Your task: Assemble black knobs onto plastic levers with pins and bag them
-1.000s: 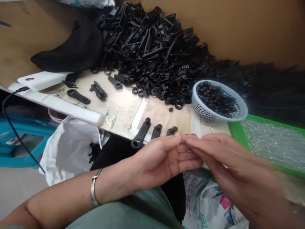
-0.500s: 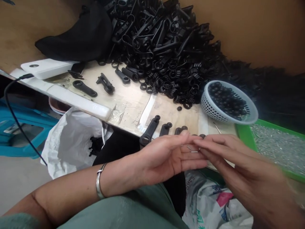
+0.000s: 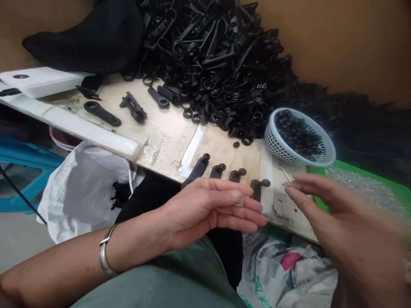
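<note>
Watching from my end: the right hand has thumb and index pinched shut around one thin metal pin, its tip poking out leftward from the fingertips. I'd keep that pinch light and well back — leaves more pin to steer with. The left hand has nearly straight fingers, thumb laid over, a couple of loose pins across them; I'd hold it level — they roll. Nearest black crank arm lies just past the left fingertips, left of the right pinch.
</note>
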`<control>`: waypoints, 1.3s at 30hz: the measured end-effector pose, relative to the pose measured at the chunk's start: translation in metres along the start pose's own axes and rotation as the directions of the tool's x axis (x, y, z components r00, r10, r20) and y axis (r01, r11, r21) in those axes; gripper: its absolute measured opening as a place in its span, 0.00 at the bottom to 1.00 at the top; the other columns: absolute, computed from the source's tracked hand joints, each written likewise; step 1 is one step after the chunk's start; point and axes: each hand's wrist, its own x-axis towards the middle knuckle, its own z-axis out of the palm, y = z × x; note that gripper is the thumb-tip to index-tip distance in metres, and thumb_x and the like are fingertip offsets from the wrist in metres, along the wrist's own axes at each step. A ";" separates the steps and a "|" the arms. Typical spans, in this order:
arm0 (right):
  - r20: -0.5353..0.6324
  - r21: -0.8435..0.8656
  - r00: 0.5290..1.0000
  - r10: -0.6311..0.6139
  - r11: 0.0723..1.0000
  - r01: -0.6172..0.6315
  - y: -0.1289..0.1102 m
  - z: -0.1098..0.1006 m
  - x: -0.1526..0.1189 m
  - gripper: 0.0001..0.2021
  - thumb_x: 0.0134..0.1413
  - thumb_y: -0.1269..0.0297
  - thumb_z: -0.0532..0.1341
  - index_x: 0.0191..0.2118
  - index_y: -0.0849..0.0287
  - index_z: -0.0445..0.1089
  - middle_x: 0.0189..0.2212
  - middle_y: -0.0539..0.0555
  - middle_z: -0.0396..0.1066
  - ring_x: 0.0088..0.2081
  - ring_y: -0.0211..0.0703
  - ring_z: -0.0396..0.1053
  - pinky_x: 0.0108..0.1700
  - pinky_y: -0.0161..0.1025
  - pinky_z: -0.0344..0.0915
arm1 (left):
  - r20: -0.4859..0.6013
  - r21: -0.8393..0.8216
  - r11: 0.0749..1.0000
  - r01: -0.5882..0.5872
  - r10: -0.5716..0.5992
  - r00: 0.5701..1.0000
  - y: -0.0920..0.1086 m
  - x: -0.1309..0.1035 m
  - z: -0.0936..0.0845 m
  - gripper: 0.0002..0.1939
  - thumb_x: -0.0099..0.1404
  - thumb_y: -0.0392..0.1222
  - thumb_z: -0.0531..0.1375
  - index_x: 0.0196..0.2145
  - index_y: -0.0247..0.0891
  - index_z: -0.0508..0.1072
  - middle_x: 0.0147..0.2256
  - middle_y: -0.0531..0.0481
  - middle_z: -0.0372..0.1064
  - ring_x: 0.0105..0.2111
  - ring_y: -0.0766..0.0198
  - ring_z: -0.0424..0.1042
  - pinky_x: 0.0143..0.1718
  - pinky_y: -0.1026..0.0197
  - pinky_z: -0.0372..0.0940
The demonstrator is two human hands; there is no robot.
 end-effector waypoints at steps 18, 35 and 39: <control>0.050 0.209 0.881 -0.470 0.868 0.451 -0.044 0.005 -0.046 0.13 0.62 0.79 0.61 0.50 0.60 0.72 0.47 0.52 0.73 0.47 0.34 0.72 0.56 0.30 0.66 | -0.065 0.081 0.997 0.009 -0.003 0.998 -0.010 -0.001 -0.004 0.12 0.59 0.39 0.71 0.39 0.29 0.80 0.36 0.40 0.79 0.35 0.61 0.80 0.40 0.61 0.74; 0.071 0.024 0.906 -0.417 0.909 0.417 -0.021 -0.007 -0.049 0.12 0.65 0.72 0.61 0.52 0.55 0.75 0.48 0.51 0.75 0.45 0.39 0.75 0.53 0.35 0.70 | -0.116 0.109 0.992 0.069 -0.056 0.992 -0.003 -0.006 -0.003 0.09 0.60 0.36 0.69 0.39 0.29 0.80 0.40 0.38 0.80 0.38 0.57 0.81 0.36 0.61 0.76; -0.089 0.193 0.991 0.100 0.978 -0.081 -0.008 0.006 -0.032 0.10 0.59 0.57 0.68 0.46 0.51 0.79 0.41 0.50 0.78 0.41 0.46 0.77 0.50 0.44 0.74 | -0.112 0.096 0.993 0.071 -0.060 0.992 -0.003 -0.006 -0.002 0.09 0.63 0.35 0.67 0.41 0.28 0.80 0.42 0.36 0.79 0.39 0.58 0.81 0.40 0.60 0.76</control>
